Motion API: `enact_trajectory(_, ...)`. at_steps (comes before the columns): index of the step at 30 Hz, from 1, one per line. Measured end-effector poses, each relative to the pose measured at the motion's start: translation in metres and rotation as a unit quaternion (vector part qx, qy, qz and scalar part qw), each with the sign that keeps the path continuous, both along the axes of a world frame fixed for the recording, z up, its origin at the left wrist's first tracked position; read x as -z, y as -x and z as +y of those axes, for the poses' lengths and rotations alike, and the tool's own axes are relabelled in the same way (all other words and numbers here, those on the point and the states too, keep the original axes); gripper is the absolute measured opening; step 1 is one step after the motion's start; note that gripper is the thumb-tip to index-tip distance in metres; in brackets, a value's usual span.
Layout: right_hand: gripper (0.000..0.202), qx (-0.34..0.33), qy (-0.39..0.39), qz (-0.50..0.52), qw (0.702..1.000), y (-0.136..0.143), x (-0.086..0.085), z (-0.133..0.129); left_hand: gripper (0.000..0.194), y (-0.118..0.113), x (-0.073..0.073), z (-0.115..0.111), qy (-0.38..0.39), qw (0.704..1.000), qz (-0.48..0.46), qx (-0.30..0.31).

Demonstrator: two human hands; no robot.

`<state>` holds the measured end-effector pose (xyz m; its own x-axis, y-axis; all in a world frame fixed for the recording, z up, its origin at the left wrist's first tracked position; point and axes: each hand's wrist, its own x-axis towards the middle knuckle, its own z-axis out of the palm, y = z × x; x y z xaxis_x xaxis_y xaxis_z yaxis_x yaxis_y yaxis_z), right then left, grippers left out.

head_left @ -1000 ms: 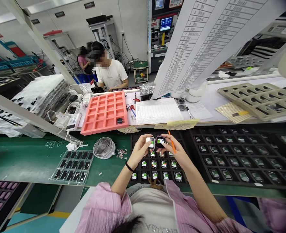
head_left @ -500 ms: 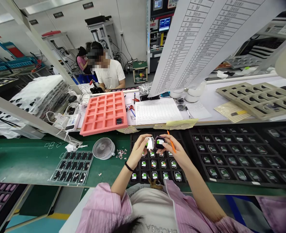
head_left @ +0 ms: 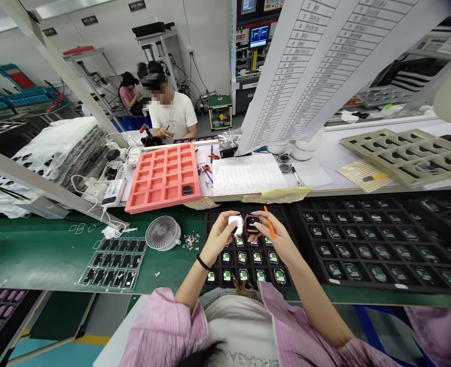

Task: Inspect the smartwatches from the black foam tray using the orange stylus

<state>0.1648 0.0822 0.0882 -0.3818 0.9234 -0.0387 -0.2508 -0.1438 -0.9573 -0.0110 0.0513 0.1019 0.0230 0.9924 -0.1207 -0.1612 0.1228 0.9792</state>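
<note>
My left hand point(head_left: 222, 232) is closed on a small square smartwatch point(head_left: 235, 224) with a white lit face, the thumb lying over it. Close beside it, my right hand point(head_left: 274, 230) grips a second smartwatch point(head_left: 252, 222) with a dark screen and an orange-red band along its lower part. An orange stick-like tool point(head_left: 270, 223) pokes out between the fingers of that same hand. Both watches are held above a black tray point(head_left: 234, 265), where rows of watch units with green and white screens lie in compartments. The hands hide the tray's upper part.
More black trays point(head_left: 347, 253) of watch units stretch to the right. A pink foam tray point(head_left: 149, 183) rests on the shelf ahead. Left of my hands are a small fan point(head_left: 163, 233) and a clear tray point(head_left: 112, 263) of black parts. Hanging paper sheets point(head_left: 305, 66) cover the upper right.
The left watch's face has turned from partly green to plain white. The right watch's screen has gone from green and white to dark with orange-red. My hands have barely moved.
</note>
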Motion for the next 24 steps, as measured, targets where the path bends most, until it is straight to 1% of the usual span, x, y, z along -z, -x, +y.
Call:
enact_trajectory(3, 0.032, 0.016, 0.011, -0.009, 1.000, 0.001, -0.004, -0.001, 0.042, 0.001, 0.002, 0.000, 0.004, 1.000, -0.003, 0.006)
enact_trajectory(6, 0.031, 0.025, 0.011, -0.011, 1.000, 0.002, -0.004, -0.001, 0.042, 0.000, 0.000, 0.000, 0.006, 1.000, -0.009, 0.008)
enact_trajectory(11, 0.026, 0.006, -0.006, 0.010, 1.000, -0.002, -0.001, -0.001, 0.039, 0.001, 0.000, -0.001, 0.010, 1.000, -0.010, 0.012)
enact_trajectory(14, 0.036, -0.020, -0.008, 0.032, 0.999, -0.007, -0.004, -0.001, 0.043, 0.003, -0.001, -0.003, 0.003, 1.000, -0.015, 0.024)
enact_trajectory(16, 0.046, -0.038, -0.003, 0.048, 0.998, -0.012, -0.008, -0.002, 0.051, 0.004, -0.006, -0.006, -0.018, 0.998, -0.032, 0.056)
enact_trajectory(19, 0.050, -0.061, 0.013, 0.078, 0.995, -0.021, -0.011, -0.002, 0.068, 0.007, -0.020, -0.015, -0.032, 0.987, -0.104, 0.119)
enact_trajectory(22, 0.051, -0.086, 0.023, 0.130, 0.988, -0.029, -0.013, -0.004, 0.065, 0.010, -0.032, -0.025, -0.037, 0.958, -0.238, 0.155)
enact_trajectory(24, 0.051, -0.093, 0.021, 0.153, 0.984, -0.030, -0.015, -0.006, 0.064, 0.011, -0.035, -0.029, -0.054, 0.938, -0.299, 0.164)
